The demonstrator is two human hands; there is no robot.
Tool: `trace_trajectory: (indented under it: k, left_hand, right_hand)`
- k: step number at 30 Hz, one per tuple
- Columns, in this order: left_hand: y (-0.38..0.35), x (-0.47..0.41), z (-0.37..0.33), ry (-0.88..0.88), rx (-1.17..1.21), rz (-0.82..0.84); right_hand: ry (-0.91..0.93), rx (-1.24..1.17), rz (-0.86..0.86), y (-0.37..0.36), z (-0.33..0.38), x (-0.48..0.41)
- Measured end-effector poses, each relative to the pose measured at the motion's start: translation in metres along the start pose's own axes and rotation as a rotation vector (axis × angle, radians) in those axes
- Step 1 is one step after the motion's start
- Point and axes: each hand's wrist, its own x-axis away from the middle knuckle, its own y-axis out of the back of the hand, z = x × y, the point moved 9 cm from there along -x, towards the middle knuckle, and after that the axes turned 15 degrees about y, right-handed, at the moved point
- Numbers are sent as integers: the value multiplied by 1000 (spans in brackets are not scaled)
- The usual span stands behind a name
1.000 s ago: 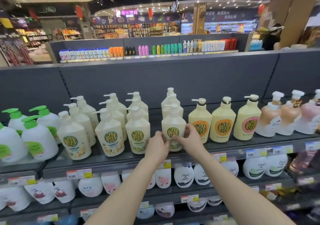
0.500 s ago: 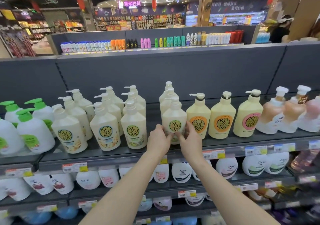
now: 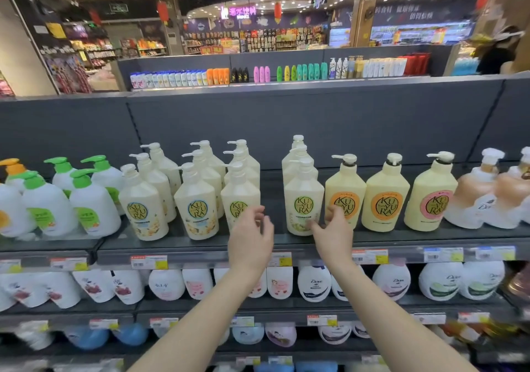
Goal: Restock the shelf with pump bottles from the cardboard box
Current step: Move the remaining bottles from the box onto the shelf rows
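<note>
I see the top shelf carrying rows of cream pump bottles. The front pump bottle with the green label stands upright at the shelf edge, two more lined up behind it. Contents cannot be seen through the opaque walls. My left hand is spread and holds nothing. My right hand is also spread, fingertips touching the bottle's lower right side. Half a second ago both hands clasped this bottle; they have since released it and parted.
</note>
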Motion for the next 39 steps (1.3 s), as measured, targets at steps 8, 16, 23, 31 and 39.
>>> trace_trajectory:
  k: [8,16,23,31,39]
  left_hand:
    - [48,-27,56,137,25,-92]
    - [31,-47,55,115,57,102]
    - [34,-60,58,172,71,101]
    - [31,-67,59,184,79,92]
    - [27,-69,63,175,102,100]
  right_hand:
    - [151,-9,189,-80,70,46]
    - [12,-108,283,-135,62,35]
    - [1,-53,197,-130,63,28]
    - [7,4,187,-130,67,22]
    - [5,19,201,-130,66,20]
